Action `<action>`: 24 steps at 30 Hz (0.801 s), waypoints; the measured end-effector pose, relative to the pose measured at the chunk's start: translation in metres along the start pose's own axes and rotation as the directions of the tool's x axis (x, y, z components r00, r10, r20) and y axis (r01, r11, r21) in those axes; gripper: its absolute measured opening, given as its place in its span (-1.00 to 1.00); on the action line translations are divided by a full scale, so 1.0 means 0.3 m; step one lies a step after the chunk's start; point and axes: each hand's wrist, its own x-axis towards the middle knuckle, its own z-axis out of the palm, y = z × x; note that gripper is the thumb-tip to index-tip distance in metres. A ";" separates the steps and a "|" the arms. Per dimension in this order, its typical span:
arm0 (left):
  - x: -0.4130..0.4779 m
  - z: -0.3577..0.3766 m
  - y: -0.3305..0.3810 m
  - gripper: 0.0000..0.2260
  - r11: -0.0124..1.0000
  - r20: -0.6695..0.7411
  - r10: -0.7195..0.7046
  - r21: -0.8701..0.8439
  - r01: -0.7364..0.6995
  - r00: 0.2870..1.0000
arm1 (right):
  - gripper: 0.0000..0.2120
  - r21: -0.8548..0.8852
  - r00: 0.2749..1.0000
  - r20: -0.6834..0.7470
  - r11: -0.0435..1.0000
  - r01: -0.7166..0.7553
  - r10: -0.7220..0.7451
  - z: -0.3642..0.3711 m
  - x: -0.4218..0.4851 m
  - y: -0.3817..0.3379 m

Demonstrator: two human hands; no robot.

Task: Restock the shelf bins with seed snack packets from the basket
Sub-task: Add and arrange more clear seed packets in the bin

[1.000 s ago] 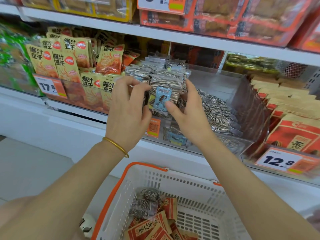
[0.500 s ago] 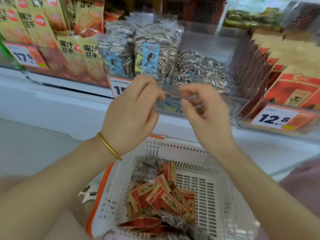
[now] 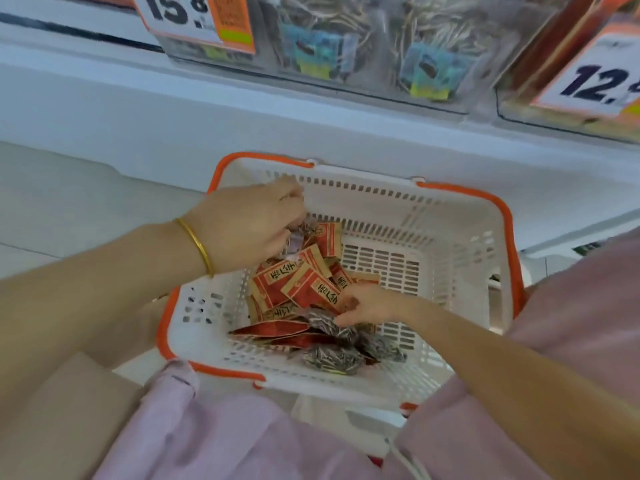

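A white basket with an orange rim (image 3: 465, 194) stands on the floor below the shelf. It holds several red-brown snack packets (image 3: 294, 282) and clear packets of striped seeds (image 3: 332, 362). My left hand (image 3: 247, 230) reaches into the far left corner, fingers curled on a clear seed packet (image 3: 300, 233). My right hand (image 3: 369, 303) is low in the middle of the basket and pinches the end of another striped seed packet (image 3: 325, 322). Above, a clear shelf bin (image 3: 374, 88) shows seed packets with blue labels (image 3: 313, 46).
Price tags reading 15.8 (image 3: 194, 19) and 12 (image 3: 595, 74) hang on the bin fronts. A white shelf ledge (image 3: 173, 109) juts out over the basket. Pink clothing (image 3: 221, 438) fills the bottom of the view.
Both hands have dropped from the shelf bin down into the basket. The view has tilted downward, so only the bin fronts remain in sight.
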 end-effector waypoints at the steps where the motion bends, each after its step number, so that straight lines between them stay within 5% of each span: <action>1: 0.008 0.010 0.001 -0.84 0.999 0.015 -0.032 -0.015 0.032 0.999 | -0.23 0.027 0.992 0.129 1.000 -0.012 0.009 0.020 -0.004 -0.006; 3: 0.020 0.021 0.011 -0.76 0.998 0.037 -0.060 -0.032 0.061 0.998 | 0.02 -0.043 0.965 0.262 0.999 -0.006 0.017 0.067 -0.013 -0.011; 5: 0.033 0.015 0.021 -0.73 0.999 0.048 -0.038 -0.035 0.040 0.998 | 0.07 -0.160 0.974 0.226 0.985 0.061 -0.024 0.117 -0.016 -0.006; 12: 0.084 -0.018 0.032 -0.77 0.999 0.099 -0.025 -0.019 0.027 0.995 | -0.34 -0.330 0.961 -0.158 0.930 0.164 -0.226 0.126 0.013 -0.009; 14: 0.093 -0.024 0.037 -0.75 1.000 0.100 -0.015 -0.012 0.017 0.995 | -0.30 -0.343 0.966 -0.146 0.927 0.154 -0.215 0.147 0.014 -0.001; 19: 0.122 -0.035 0.049 -0.74 0.998 0.134 -0.060 0.029 0.056 0.989 | 0.13 -0.203 0.980 -0.156 0.975 0.091 -0.124 0.205 0.027 0.024; 24: 0.134 -0.035 0.055 -0.73 0.997 0.166 -0.071 0.045 0.064 0.984 | 0.08 0.055 0.973 -0.227 0.997 0.045 -0.031 0.118 -0.006 -0.003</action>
